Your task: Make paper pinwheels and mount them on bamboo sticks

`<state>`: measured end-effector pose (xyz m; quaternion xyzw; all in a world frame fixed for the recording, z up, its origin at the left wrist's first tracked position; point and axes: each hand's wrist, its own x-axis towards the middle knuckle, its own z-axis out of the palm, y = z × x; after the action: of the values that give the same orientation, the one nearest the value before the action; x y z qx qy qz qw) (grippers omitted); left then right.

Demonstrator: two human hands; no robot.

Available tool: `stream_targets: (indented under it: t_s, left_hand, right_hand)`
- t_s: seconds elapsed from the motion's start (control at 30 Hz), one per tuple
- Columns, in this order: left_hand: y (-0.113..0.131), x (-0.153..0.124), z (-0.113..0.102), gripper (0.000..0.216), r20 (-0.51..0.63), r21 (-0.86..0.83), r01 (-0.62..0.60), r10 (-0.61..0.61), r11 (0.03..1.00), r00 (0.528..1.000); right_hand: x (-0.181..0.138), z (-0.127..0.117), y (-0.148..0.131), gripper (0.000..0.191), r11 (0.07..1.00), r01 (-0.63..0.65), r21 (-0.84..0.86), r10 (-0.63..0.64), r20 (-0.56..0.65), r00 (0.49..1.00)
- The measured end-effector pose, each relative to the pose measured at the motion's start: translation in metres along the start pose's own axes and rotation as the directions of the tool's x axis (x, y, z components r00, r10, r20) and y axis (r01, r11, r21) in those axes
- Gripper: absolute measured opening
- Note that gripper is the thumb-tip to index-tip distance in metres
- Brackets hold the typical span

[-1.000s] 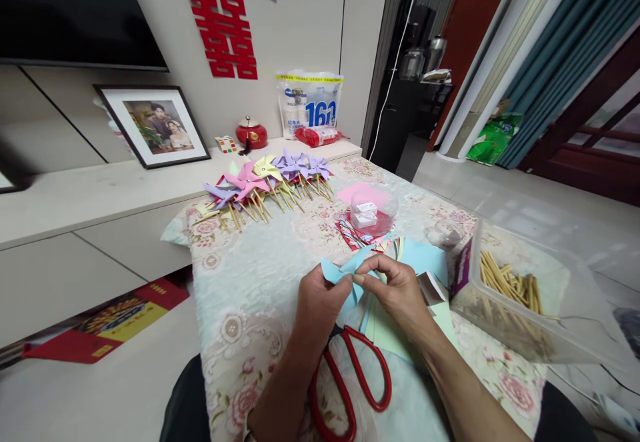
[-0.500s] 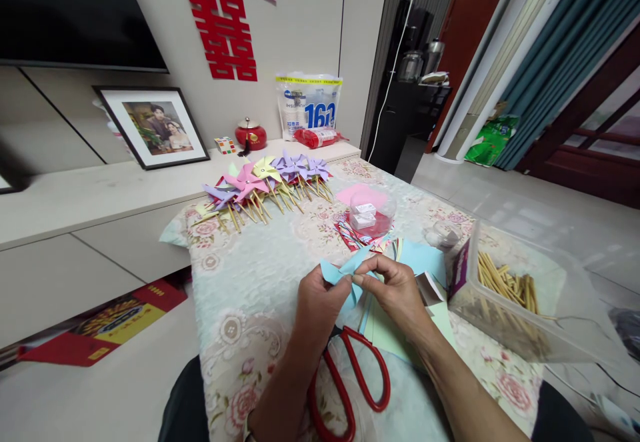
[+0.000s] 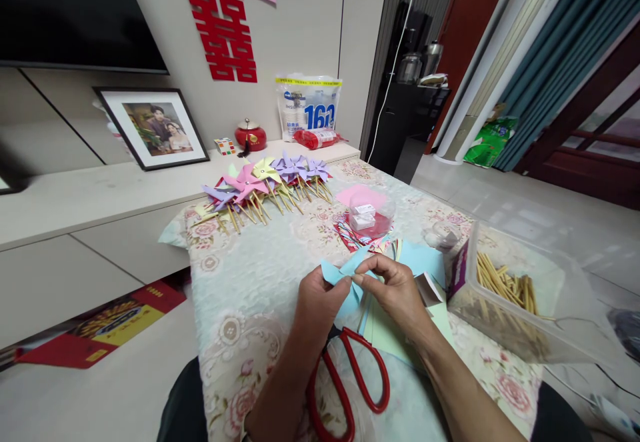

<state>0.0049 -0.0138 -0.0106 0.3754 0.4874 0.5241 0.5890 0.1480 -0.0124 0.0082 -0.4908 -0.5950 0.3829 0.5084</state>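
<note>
Two hands work at lower centre of the frame, just beyond the red scissors (image 3: 350, 382). The left hand (image 3: 320, 302) and right hand (image 3: 397, 292) both pinch the blue paper pinwheel (image 3: 345, 275) above the desk (image 3: 260, 275). Judgement: hold the folded tips stacked at centre and avoid creasing the blades. Stick box (image 3: 505, 289) at right; finished pinwheels (image 3: 265, 179) farther back.

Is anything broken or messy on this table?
Nothing looks spilled or torn. Only the red scissors lie right beneath the left hand and right hand, which pinch a folded blue paper.
</note>
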Motion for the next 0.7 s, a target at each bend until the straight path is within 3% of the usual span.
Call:
stream_targets:
  t_s: [0.2, 0.5, 0.63, 0.7]
  left_hand:
    - [0.0, -0.001, 0.003, 0.026, 0.001, -0.064, 0.014, -0.014, 0.998, 1.0]
    - [0.007, -0.003, 0.002, 0.037, 0.104, -0.153, 0.072, -0.056, 0.986, 0.993]
    - [0.013, -0.004, -0.002, 0.032, 0.143, -0.16, 0.065, -0.042, 0.985, 0.989]
    - [0.015, -0.003, -0.003, 0.03, 0.133, -0.168, 0.055, -0.032, 0.984, 0.991]
  right_hand:
    - [-0.001, 0.002, 0.003, 0.024, 0.988, -0.064, 0.138, 0.064, 0.003, 0.998]
    - [-0.004, 0.007, 0.004, 0.075, 0.966, -0.089, 0.242, 0.087, 0.017, 0.996]
    - [-0.004, 0.006, 0.006, 0.08, 0.942, -0.11, 0.316, 0.103, 0.038, 0.994]
    - [-0.003, 0.003, 0.008, 0.07, 0.913, -0.143, 0.381, 0.13, 0.06, 0.99]
